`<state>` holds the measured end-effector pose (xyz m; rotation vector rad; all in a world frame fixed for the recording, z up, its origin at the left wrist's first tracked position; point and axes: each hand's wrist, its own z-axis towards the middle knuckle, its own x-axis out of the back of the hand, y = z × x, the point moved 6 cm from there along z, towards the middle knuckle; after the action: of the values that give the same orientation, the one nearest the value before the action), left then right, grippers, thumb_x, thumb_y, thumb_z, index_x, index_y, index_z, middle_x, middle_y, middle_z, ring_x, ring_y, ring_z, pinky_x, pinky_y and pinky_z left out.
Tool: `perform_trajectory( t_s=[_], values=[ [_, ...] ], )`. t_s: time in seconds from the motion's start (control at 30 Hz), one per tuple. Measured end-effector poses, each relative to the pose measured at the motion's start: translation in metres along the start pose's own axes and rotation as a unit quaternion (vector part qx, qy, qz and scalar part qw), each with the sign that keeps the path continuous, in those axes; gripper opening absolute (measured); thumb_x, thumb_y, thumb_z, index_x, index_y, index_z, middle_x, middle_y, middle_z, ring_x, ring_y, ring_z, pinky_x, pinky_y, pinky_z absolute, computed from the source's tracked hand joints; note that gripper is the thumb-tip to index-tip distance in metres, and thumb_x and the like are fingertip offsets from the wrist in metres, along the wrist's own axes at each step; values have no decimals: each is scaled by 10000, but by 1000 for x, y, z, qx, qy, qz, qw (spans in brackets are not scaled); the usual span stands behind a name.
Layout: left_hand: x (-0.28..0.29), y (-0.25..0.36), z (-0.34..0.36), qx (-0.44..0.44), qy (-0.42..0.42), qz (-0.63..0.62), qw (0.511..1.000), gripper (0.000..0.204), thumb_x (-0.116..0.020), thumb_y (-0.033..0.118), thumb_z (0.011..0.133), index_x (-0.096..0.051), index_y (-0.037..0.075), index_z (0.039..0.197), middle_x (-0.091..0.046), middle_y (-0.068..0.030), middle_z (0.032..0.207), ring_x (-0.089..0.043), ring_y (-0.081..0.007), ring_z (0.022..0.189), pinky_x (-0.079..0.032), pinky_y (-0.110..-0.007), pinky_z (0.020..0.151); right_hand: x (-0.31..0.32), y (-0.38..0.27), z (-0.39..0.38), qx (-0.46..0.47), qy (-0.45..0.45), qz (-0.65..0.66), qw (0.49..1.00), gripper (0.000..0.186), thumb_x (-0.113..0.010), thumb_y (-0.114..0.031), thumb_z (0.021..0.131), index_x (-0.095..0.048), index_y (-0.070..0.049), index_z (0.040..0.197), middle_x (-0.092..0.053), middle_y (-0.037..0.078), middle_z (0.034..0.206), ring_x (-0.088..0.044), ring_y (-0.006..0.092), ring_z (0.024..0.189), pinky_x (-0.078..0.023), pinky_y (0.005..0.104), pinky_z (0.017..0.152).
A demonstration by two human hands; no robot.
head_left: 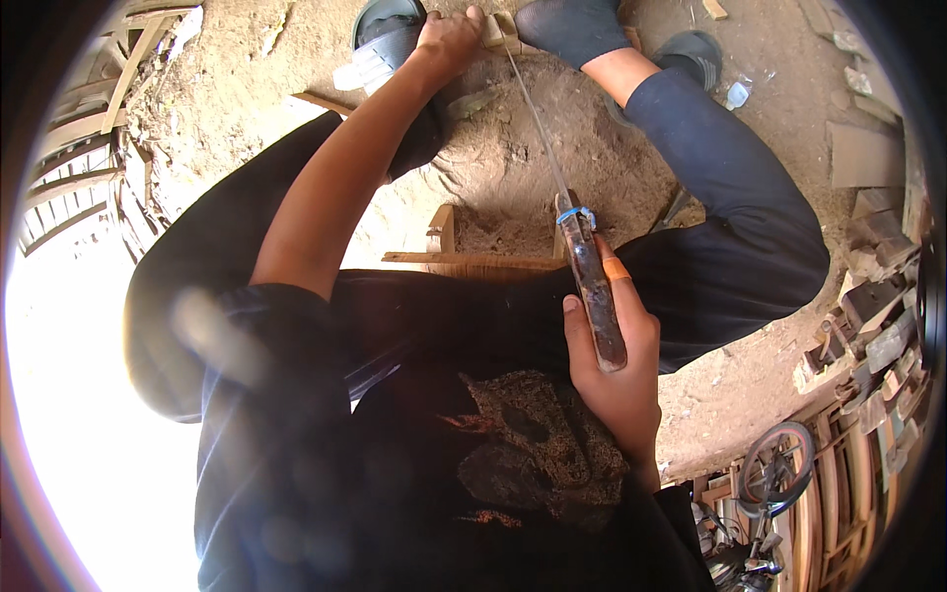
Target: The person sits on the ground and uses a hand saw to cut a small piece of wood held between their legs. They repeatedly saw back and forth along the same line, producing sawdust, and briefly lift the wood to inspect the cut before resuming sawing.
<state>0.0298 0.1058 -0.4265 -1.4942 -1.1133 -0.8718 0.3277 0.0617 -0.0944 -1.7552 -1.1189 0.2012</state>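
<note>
In my right hand [623,360] is a handsaw [595,296], its worn dark wooden handle wrapped by my fingers. A blue tie binds the handle where the blade starts, and an orange band circles one of my fingers. The thin blade, seen almost edge-on, stretches forward and leftward to a small wooden block [501,30] near the top edge. My left hand [454,44] is closed at the left side of this block, beside the blade's far end. Whether the teeth touch the wood is too small to tell. My feet lie on either side of the block.
I sit on a low wooden seat [473,261] above a dirt floor. Dark sandals [691,57] are by my feet. Wood offcuts [878,316] are piled at the right, with a bicycle wheel [776,469] and planks at lower right. Wooden slats [74,183] stand at the left.
</note>
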Motion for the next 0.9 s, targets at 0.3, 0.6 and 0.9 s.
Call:
perform_trajectory(
  t_s=[0.3, 0.6, 0.9],
  values=[
    [68, -19, 21, 95, -185, -201, 957, 619, -732, 481, 830, -459, 26, 1149, -719, -140, 1027, -712, -291, 966, -502, -458, 896, 1, 8, 8, -19, -2, 1, 1000, 486, -598, -10, 914, -474, 51, 1380, -655, 141, 892, -613, 130, 745, -479, 249, 699],
    [64, -23, 17, 58, -111, -211, 969, 654, -640, 550, 869, -437, 3, 1163, -716, -162, 950, -717, -331, 882, -569, -409, 769, -6, 9, 5, -56, -23, 2, 998, 517, -611, -27, 912, -461, 28, 1404, -666, 120, 949, -566, 84, 784, -477, 242, 745],
    [74, -23, 15, 55, -102, -222, 968, 643, -646, 565, 862, -445, 18, 1134, -711, -162, 964, -707, -324, 918, -561, -416, 779, -3, 11, 5, -57, -35, -14, 998, 538, -619, -32, 908, -447, 17, 1415, -632, 106, 847, -562, 88, 706, -464, 243, 679]
  ],
)
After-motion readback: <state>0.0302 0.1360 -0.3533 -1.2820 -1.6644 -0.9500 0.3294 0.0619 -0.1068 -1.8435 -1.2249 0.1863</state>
